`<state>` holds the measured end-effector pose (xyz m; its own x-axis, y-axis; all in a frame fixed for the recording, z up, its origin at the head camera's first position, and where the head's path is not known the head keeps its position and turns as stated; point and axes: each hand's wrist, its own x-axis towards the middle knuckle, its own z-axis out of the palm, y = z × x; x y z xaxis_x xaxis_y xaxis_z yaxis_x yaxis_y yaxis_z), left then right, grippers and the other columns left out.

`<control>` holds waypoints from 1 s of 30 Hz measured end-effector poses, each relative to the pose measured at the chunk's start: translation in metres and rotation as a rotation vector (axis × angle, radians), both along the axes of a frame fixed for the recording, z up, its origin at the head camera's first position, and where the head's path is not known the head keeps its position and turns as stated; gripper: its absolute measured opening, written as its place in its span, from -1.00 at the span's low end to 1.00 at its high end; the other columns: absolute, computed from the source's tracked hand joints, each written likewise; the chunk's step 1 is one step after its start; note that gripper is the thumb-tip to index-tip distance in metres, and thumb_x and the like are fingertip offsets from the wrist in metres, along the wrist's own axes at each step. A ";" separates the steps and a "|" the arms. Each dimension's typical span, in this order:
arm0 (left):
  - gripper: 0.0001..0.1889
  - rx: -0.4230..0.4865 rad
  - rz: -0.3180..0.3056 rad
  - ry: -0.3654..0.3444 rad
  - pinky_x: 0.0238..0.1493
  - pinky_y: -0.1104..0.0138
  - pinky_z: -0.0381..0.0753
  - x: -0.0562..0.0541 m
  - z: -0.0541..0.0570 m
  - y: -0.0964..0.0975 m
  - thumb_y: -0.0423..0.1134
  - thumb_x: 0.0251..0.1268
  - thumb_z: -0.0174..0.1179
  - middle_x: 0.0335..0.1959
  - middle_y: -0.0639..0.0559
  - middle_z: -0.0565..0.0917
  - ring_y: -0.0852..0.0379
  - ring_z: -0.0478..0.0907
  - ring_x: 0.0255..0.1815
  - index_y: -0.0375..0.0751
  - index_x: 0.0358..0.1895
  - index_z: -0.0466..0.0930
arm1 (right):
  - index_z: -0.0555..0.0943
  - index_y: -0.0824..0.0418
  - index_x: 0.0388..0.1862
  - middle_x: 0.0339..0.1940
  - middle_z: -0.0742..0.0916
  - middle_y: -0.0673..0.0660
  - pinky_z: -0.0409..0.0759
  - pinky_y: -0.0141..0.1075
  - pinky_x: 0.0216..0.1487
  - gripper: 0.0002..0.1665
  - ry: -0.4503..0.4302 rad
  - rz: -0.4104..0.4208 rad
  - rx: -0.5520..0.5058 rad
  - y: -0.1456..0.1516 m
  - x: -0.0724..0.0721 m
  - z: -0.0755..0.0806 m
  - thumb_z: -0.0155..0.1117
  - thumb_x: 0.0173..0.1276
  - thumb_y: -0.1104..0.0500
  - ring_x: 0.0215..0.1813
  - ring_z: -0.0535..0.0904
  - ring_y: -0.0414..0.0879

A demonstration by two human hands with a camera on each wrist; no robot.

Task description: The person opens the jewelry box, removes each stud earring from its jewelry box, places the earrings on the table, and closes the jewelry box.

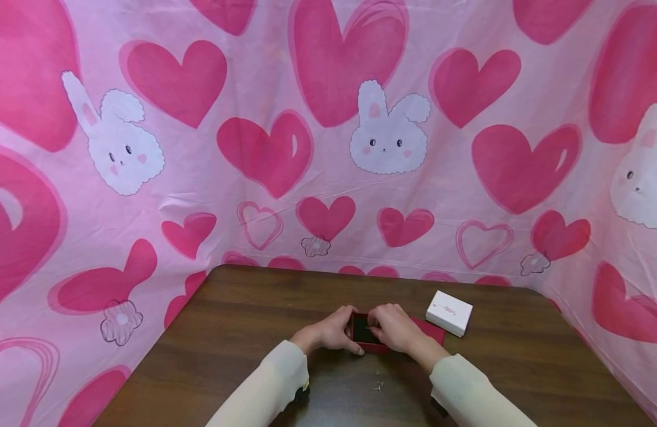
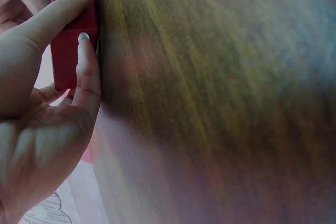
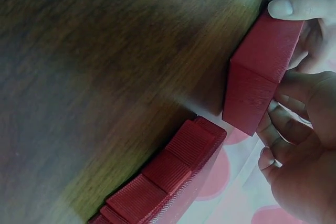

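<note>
My left hand (image 1: pixel 330 330) grips a small red jewelry box (image 3: pixel 254 87) by its left end, thumb at the near side and fingers round the far side. A black insert (image 1: pixel 361 325) shows inside the box. Over that insert, my right hand (image 1: pixel 394 326) has its fingers curled downward, pinching a thin shiny piece (image 1: pixel 368 328) at the fingertips; I cannot tell what kind it is. In the right wrist view the box wall hides those fingertips. Small star-shaped jewelry pieces (image 1: pixel 378 386) lie on the table in front of the box.
The red lid (image 3: pixel 168 169), with a ribbed ribbon bow, lies right of the box, partly behind my right forearm. Beyond it, a white box (image 1: pixel 450 312) with pink lettering sits on the brown wooden table (image 1: pixel 264 308). Pink heart-print cloth (image 1: pixel 328 178) surrounds the table's back and sides.
</note>
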<state>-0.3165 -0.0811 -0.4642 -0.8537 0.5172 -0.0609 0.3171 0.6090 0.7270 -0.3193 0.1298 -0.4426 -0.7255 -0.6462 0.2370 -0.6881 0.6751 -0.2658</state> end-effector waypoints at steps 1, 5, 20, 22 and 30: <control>-0.28 0.000 0.001 -0.003 0.04 0.28 0.49 0.000 0.000 0.000 -0.19 0.01 0.61 -0.08 0.08 0.43 0.13 0.41 -0.07 -0.17 0.21 0.37 | 0.73 0.23 -0.37 -0.48 0.69 -0.07 0.56 -0.26 -0.30 -0.97 0.000 0.006 -0.001 0.000 0.000 0.000 0.43 0.26 0.29 -0.42 0.51 -0.21; -0.30 0.003 0.002 -0.010 0.07 0.25 0.49 0.000 0.001 0.000 -0.20 0.02 0.60 -0.07 0.06 0.44 0.13 0.42 -0.05 -0.16 0.20 0.38 | 0.72 0.20 -0.38 -0.51 0.67 -0.10 0.54 -0.28 -0.32 -0.95 -0.010 0.021 -0.005 0.000 0.001 0.002 0.42 0.26 0.32 -0.44 0.48 -0.23; -0.30 0.004 -0.003 0.004 -0.01 0.30 0.47 0.001 0.001 0.000 -0.21 0.02 0.61 -0.09 0.07 0.43 0.14 0.41 -0.09 -0.19 0.20 0.38 | 0.73 0.23 -0.34 -0.50 0.68 -0.09 0.58 -0.32 -0.32 -0.95 -0.086 0.065 -0.043 0.000 0.004 0.005 0.45 0.23 0.33 -0.45 0.50 -0.24; -0.30 0.001 -0.001 0.004 -0.01 0.31 0.47 0.001 0.002 0.000 -0.21 0.01 0.61 -0.10 0.07 0.43 0.14 0.41 -0.09 -0.19 0.20 0.38 | 0.73 0.23 -0.36 -0.50 0.68 -0.09 0.58 -0.34 -0.33 -0.94 -0.104 0.077 -0.049 0.001 0.005 0.005 0.47 0.22 0.33 -0.45 0.50 -0.25; -0.30 0.003 -0.012 -0.003 0.01 0.29 0.50 0.000 0.001 0.000 -0.22 0.04 0.60 -0.07 0.05 0.43 0.13 0.41 -0.08 -0.17 0.21 0.37 | 0.76 0.23 -0.30 -0.47 0.69 -0.11 0.62 -0.36 -0.29 -0.94 -0.198 0.076 -0.051 0.002 0.007 0.005 0.48 0.24 0.31 -0.43 0.53 -0.24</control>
